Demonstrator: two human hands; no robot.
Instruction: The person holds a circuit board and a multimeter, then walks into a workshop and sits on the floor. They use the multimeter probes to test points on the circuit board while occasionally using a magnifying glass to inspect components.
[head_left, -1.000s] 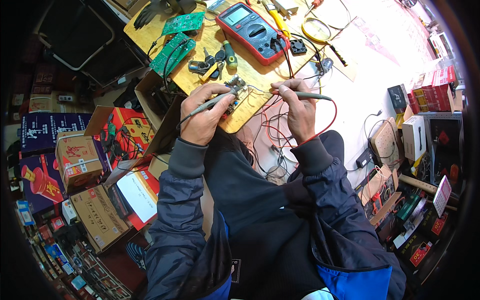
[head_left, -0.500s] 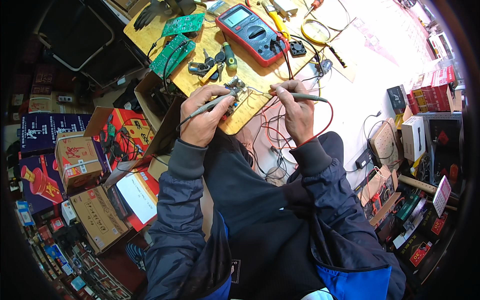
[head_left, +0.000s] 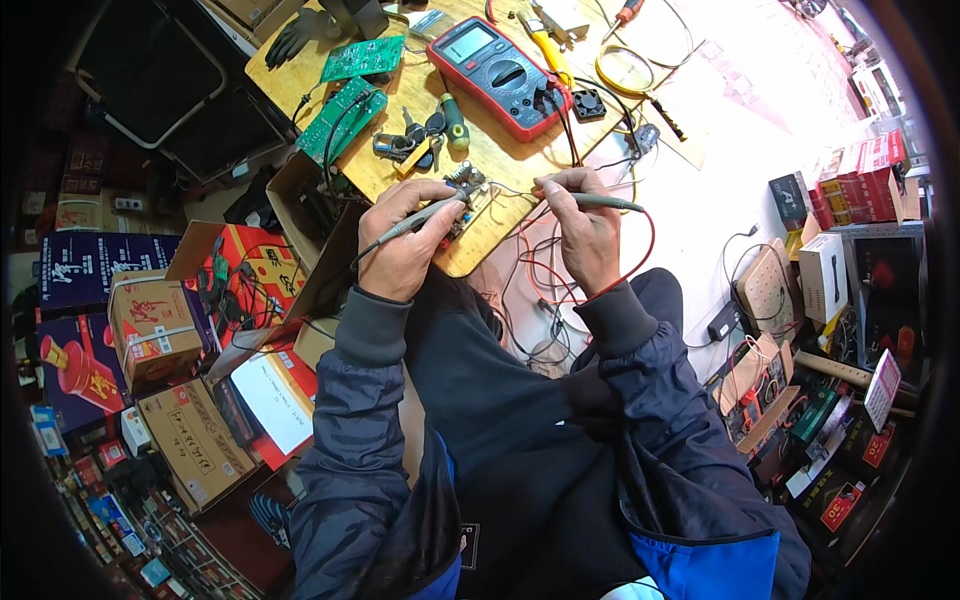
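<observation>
My left hand (head_left: 394, 262) is closed around a grey test probe (head_left: 408, 222) with a black lead, angled toward a small circuit board (head_left: 482, 208) at the wooden table's corner. That board carries a coil and other components, partly hidden by my fingers. In my right hand (head_left: 590, 245) is a second test probe (head_left: 608, 202) with a red lead (head_left: 651, 240). Its front end lies between thumb and fingers, beside a thin wire (head_left: 510, 188) running to the board. Whether either tip makes contact is too small to tell. A red multimeter (head_left: 515, 105) lies beyond my hands, leads plugged in.
Green circuit boards (head_left: 362, 58), keys (head_left: 412, 145), a screwdriver (head_left: 454, 122), a small fan (head_left: 588, 103) and a magnifying glass (head_left: 627, 68) lie on the surfaces ahead. Open cardboard boxes (head_left: 300, 235) stand left of my arm. Loose cables (head_left: 535, 290) hang between my hands.
The view has shifted slightly. My right hand and its probe have moved a little left, and both hands keep their grip on the probes.
</observation>
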